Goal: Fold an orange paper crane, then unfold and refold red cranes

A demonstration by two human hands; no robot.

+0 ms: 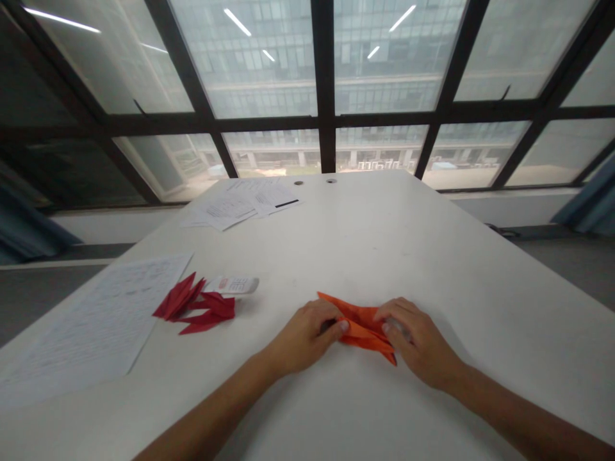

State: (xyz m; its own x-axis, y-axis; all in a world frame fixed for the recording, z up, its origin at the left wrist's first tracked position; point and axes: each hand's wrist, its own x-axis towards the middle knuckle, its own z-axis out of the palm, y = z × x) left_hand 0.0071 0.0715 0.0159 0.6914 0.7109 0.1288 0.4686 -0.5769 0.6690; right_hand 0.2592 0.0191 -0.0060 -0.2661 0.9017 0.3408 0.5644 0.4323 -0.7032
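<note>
A folded piece of orange paper [364,330] with pointed corners lies low over the white table [355,250], between my two hands. My left hand [307,334] pinches its left part, thumb on the near side and fingers behind. On the right end, my right hand [419,342] grips the paper with thumb and fingers closed. One sharp tip points up at the far left, another down at the near right. To the left lie folded red paper pieces [207,312], apart from both hands. The fingertips behind the orange paper are partly hidden.
A white box-like item with print [237,285] lies behind the red paper. At the left is a large written sheet [91,326]. Several printed sheets [245,203] overlap at the table's far left, near two round holes. Large windows stand beyond the far edge.
</note>
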